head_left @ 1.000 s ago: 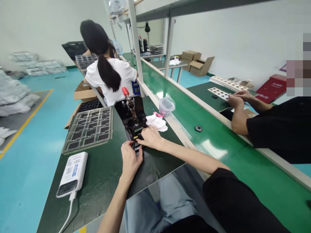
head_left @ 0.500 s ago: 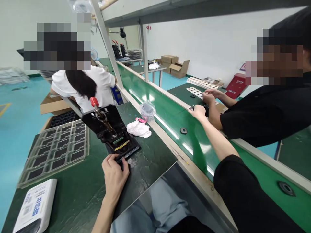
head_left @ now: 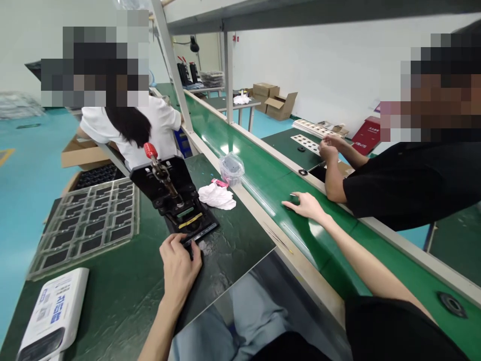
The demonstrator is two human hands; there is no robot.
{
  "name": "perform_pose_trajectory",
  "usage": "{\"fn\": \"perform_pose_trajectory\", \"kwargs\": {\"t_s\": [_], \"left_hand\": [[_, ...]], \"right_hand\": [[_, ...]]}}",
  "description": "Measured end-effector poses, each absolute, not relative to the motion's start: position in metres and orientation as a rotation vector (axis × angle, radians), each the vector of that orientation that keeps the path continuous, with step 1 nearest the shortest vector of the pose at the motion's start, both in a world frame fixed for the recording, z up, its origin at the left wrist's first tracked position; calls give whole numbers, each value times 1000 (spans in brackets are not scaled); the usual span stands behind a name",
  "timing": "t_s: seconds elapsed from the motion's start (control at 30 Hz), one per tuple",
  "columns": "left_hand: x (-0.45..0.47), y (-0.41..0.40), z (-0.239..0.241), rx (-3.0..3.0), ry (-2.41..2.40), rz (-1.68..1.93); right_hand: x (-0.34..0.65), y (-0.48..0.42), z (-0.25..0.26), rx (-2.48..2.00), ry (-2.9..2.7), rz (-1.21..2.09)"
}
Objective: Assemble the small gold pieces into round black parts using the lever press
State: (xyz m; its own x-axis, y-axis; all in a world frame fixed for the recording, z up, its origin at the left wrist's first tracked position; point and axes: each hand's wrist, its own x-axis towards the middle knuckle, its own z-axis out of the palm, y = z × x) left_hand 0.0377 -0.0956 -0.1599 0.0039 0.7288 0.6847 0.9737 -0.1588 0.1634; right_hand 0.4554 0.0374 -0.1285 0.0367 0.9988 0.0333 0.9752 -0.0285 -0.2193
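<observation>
The left hand (head_left: pixel 180 263) touched the near edge of the black clamp (head_left: pixel 172 193) on the dark green table (head_left: pixel 124 281); whether its fingers gripped anything, I couldn't tell. The right hand (head_left: pixel 306 205) was over the green belt (head_left: pixel 259 155), its thumb and forefinger apart.

Black fixture (head_left: pixel 185 188), red handle (head_left: pixel 150 150)

Right sleeve (head_left: pixel 402 328): plain black cloth, short, loose, wide-cut, ending near the elbow. Right forearm (head_left: pixel 370 258) bare below it; left forearm (head_left: pixel 163 321) likewise. Black cloth top (head_left: pixel 295 348) at the waist. Light blue denim-like trousers (head_left: pixel 259 306), soft creases across both legs.
</observation>
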Motion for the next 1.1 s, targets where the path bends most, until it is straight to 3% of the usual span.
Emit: {"fn": "perform_pose_trajectory", "kwargs": {"t_s": [0.2,0.5,0.73,0.9,1.1], "left_hand": [[46,-106,-159,-1969,-1808,-916],[58,-142,-162,-2019,-1795,-987],[56,-145,-163,-2029,-1804,-1069],[64,-150,-161,-2113,-1778,-1247],[74,-163,-160,-2361,-1820,-1317]], "right_hand": [[466,-4,-160,-1964,-2063,-31],[440,21,-150,-1749,-2198,-185],[415,53,-133,-1690,-2277,55],[374,25,-134,-1543,-2230,266],[257,-46,-148,-1047,-2276,1173]]}}
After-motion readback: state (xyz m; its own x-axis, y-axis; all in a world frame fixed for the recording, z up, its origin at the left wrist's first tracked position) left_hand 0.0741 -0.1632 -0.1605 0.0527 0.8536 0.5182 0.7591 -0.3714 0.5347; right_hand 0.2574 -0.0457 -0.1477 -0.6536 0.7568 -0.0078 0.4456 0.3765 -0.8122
